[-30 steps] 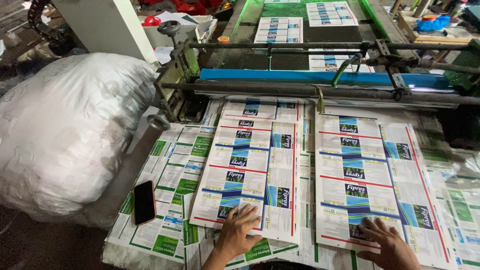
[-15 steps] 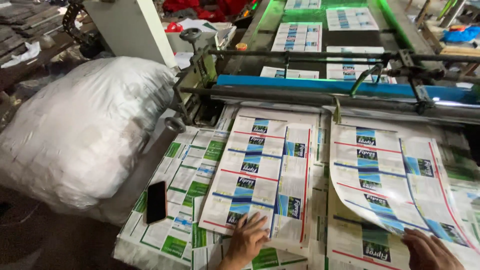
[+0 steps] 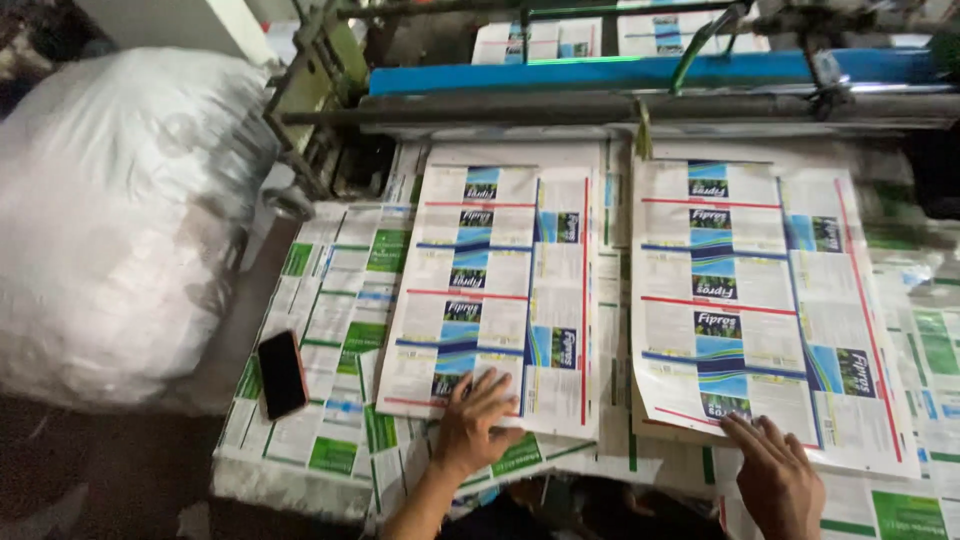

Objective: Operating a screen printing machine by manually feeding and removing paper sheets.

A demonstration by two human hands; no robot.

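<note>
Left stack (image 3: 495,295) of printed sheets is lying squared on the counter (image 3: 330,300); left hand (image 3: 472,425) is pressing flat, fingers spread, on its near edge; right stack (image 3: 765,300) is sitting askew, right hand (image 3: 775,475) spread open on its corner, alignment apparently pending; phone (image 3: 282,373) is resting well left.

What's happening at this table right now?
A person stands at a machine's outfeed table, both hands flat on printed sheets. The left hand presses the near edge of the left stack of white sheets with blue and red print; the right hand rests on the near edge of the matching right stack. A black phone lies to the left, beside a large white sack.
</note>
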